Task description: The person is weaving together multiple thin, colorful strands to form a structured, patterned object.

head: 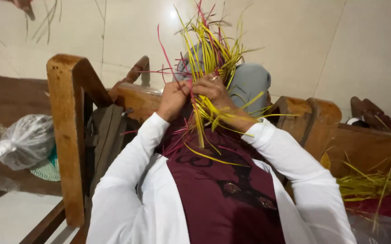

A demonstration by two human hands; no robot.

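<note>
Both hands grip 1 bundle of straw strips (207, 58): left hand (174, 97) fisted below, right hand (212, 89) fingers pinching strands beside it.

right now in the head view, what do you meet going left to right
knotted clear plastic bag → upright wooden chair post → left hand → right hand gripping yellow and pink straw strips → loose pile of yellow straw

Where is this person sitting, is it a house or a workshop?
Probably a room at home used for handcraft. There is a wooden chair, a pale tiled floor, and both hands work yellow and pink weaving strips, with more strips beside.
</note>
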